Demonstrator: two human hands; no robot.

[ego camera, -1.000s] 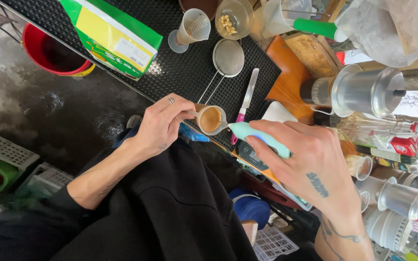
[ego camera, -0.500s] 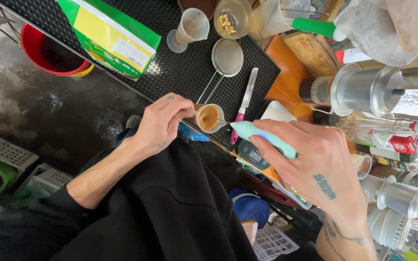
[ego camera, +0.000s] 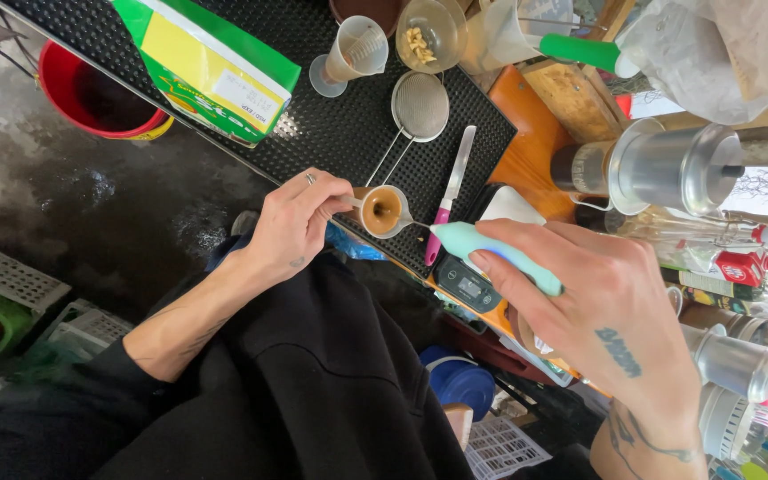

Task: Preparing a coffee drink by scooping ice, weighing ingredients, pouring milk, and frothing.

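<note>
Overhead, a red bucket [ego camera: 91, 93] sat on the wet floor at far left, its inside dark. On the black mat [ego camera: 313, 124] of the desk lay a green and yellow carton [ego camera: 211, 67], then a clear measuring cup [ego camera: 357, 52] and a glass [ego camera: 428, 31] holding pale nuts. The left hand [ego camera: 300, 222] pinched the handle of a small metal cup [ego camera: 384, 211] of frothy brown liquid, which stood at the mat's near edge. Past it lay a fine strainer [ego camera: 420, 107] and a pink-handled knife [ego camera: 451, 191]. The right hand [ego camera: 593, 302] gripped a mint-green frother [ego camera: 491, 253], fingers wrapped over its body, wrist bent; its long axis ran right to left, its thin tip pointing into the cup. A steel grinder [ego camera: 668, 169] stood farther right.
</note>
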